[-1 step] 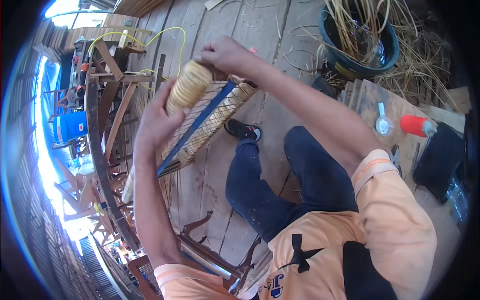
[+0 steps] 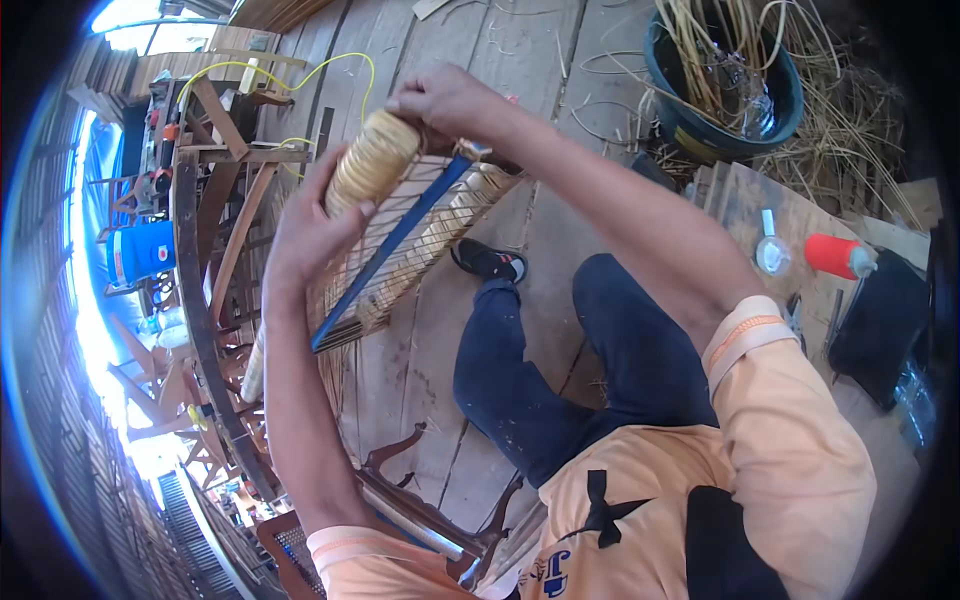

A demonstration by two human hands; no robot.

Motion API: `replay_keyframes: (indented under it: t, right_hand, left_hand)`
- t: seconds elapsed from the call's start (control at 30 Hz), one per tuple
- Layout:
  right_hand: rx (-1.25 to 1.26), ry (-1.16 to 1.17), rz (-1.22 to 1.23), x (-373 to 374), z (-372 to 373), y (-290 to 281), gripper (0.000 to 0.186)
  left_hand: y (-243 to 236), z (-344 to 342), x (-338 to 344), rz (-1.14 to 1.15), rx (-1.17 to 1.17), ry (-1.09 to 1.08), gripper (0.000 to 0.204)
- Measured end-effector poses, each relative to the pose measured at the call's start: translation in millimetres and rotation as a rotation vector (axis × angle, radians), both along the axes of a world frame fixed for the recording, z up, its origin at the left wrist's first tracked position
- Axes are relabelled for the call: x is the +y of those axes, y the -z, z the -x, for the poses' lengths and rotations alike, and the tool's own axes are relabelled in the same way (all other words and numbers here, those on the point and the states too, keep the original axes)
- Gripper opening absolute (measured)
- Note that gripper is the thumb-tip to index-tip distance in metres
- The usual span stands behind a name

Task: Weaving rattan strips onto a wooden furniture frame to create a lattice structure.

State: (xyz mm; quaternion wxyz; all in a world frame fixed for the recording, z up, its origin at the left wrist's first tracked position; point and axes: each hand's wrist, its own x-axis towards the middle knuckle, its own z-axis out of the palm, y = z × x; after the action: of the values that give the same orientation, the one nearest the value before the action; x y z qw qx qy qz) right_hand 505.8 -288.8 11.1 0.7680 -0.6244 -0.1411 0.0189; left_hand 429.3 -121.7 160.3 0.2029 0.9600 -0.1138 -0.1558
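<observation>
My left hand [image 2: 318, 228] is wrapped round a thick, pale gold roll of wound cane strands [image 2: 376, 165], its thumb along the near side. At the roll's upper end my right hand [image 2: 440, 100] is closed, fingers pinched together; what they hold is hidden. Below both hands lies an open woven cane frame [image 2: 400, 245], tilted, with a light grid of strands. A dark blue flat strip [image 2: 395, 250] runs slantwise across it. The frame's far end passes under my right wrist, and my left forearm covers part of its left side.
A dark green bucket [image 2: 655, 75] of cane strands stands at upper right, loose strands [image 2: 850, 140] beside it. A board [image 2: 735, 215] holds a red bottle [image 2: 830, 256] and a small clear cup [image 2: 771, 255]. Wooden furniture parts [image 2: 185, 230], a blue container [image 2: 140, 252] and a yellow cord [image 2: 340, 58] are leftward.
Both hands and the cane roll have shifted slightly up and left in the picture. The grip on the roll looks the same.
</observation>
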Motion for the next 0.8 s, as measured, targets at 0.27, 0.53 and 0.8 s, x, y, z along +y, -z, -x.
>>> replay_keyframes:
  t: [0.27, 0.53, 0.8]
  right_hand:
    - [0.031, -0.104, -0.116, 8, -35, -18, 0.02]
    - [0.058, -0.173, -0.121, 17, -31, -26, 0.017]
    - [-0.106, -0.117, -0.346, 32, -66, 3, 0.018]
  left_hand:
    - [6, -50, 25, 0.036, -0.175, -0.041, 0.066]
    - [10, -57, 32, 0.023, -0.223, -0.017, 0.068]
    - [24, -64, 24, -0.359, -0.783, 0.325, 0.071]
